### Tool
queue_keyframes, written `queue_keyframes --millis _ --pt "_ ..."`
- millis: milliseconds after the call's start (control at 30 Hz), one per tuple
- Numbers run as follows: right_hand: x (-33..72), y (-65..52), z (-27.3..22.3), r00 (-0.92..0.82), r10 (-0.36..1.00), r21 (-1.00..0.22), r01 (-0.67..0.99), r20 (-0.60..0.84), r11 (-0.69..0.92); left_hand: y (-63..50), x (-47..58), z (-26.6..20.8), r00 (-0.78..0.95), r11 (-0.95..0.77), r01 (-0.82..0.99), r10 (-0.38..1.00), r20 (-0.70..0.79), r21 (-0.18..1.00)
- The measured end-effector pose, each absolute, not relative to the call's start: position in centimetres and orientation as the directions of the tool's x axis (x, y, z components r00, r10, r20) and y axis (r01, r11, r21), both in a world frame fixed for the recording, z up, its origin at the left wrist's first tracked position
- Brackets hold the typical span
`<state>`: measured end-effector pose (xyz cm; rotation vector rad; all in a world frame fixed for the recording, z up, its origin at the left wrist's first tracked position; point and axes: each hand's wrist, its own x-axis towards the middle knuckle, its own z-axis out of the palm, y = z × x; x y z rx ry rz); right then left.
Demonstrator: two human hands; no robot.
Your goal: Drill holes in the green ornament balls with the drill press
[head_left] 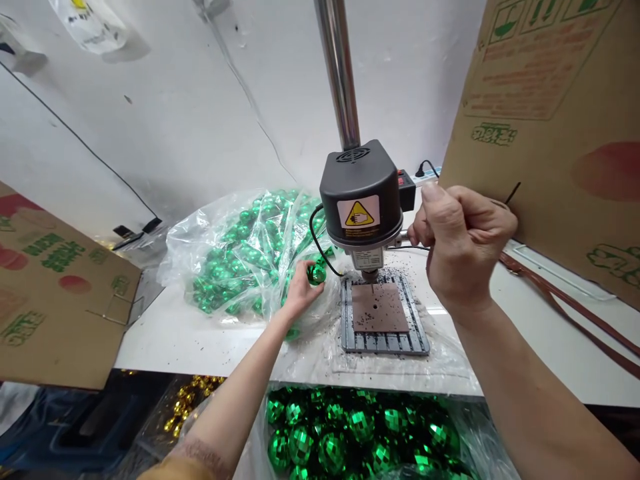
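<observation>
My left hand (299,291) is closed around a shiny green ball (318,274), left of the drill press (361,193). Just behind that hand lies a clear plastic bag (235,250) full of similar green balls. My right hand (457,240) is wrapped round the drill press's feed handle (401,237), on the right of its black motor housing. Below the chuck, a brown square board (380,308) with a small hole rests on the slotted metal base (385,343). Dark shavings are scattered over both.
Faceted green balls (360,427) fill a bag below the table's front edge, with gold balls (187,400) to its left. Cardboard boxes (555,133) flank the table on both sides. A brown strap (565,297) lies at right. The steel column (338,73) rises behind.
</observation>
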<state>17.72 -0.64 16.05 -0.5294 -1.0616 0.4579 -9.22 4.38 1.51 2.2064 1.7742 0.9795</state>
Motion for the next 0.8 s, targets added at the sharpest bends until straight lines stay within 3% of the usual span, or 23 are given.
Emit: queue_keyframes --millis 100,200,267,367,433,600,800 --pt "17.7 -0.8 16.1 0.425 0.595 -0.616 -0.104 0.683 0.781 1.7 -8.8 2.1 0.047 -0.337 0.571 0.924 0.38 0.749" --pt "17.6 -0.9 16.1 0.429 0.596 -0.618 -0.104 0.679 0.779 -0.8 -7.6 2.7 0.011 -0.197 0.245 0.98 0.201 0.949" --pt "17.6 -0.8 16.2 0.432 0.588 -0.611 -0.101 0.684 0.785 -2.1 -6.5 3.1 0.043 -0.045 -0.036 0.998 0.047 0.998" --pt "17.5 -0.7 16.2 0.433 0.574 -0.599 -0.094 0.695 0.795 -3.4 -4.7 3.3 0.18 0.177 -0.313 0.976 -0.125 0.933" --pt "17.6 -0.7 16.2 0.426 0.57 -0.593 -0.092 0.702 0.8 -3.8 -3.6 3.1 0.216 0.221 -0.339 0.964 -0.153 0.914" --pt "17.7 -0.5 16.2 0.406 0.572 -0.592 -0.088 0.713 0.801 -3.3 -2.2 2.0 0.12 0.1 -0.122 0.989 -0.085 0.987" --pt "17.6 -0.3 16.1 0.404 0.571 -0.59 -0.092 0.714 0.802 -2.1 -2.5 1.5 0.149 0.052 -0.029 0.988 -0.047 0.998"
